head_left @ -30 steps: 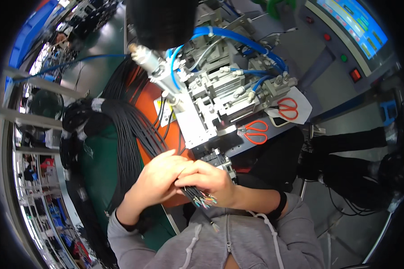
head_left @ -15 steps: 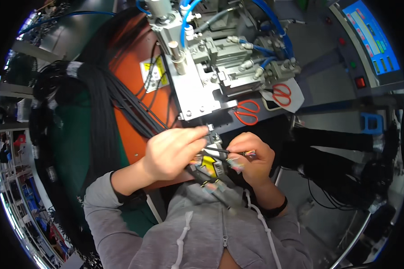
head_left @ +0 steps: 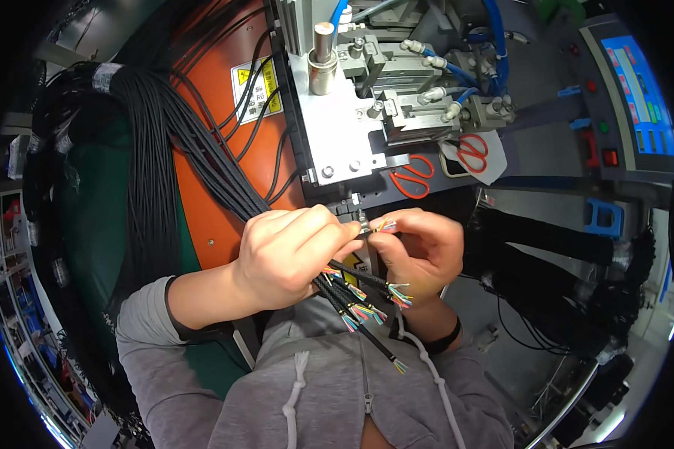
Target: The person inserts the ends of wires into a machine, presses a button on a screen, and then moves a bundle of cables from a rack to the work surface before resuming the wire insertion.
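Observation:
My left hand is closed around several black cables. Their stripped ends fan out below it, showing thin coloured wires. My right hand pinches near one separate cable end, whose coloured wires spread between the two hands. The left thumb and forefinger meet the same cable from the other side. Both hands are just below the front of a metal machine with pneumatic cylinders. A small metal fitting sticks out from it right above my fingertips.
A thick bundle of black cables runs over the orange table on the left. Two red-handled scissors lie right of the machine, one on a white sheet. A control screen stands far right. More wrapped cables hang at right.
My hands have come closer together, and the right one has brought its cable end up beside the left fingertips. The view has shifted slightly. The hanging cable ends are no longer blurred.

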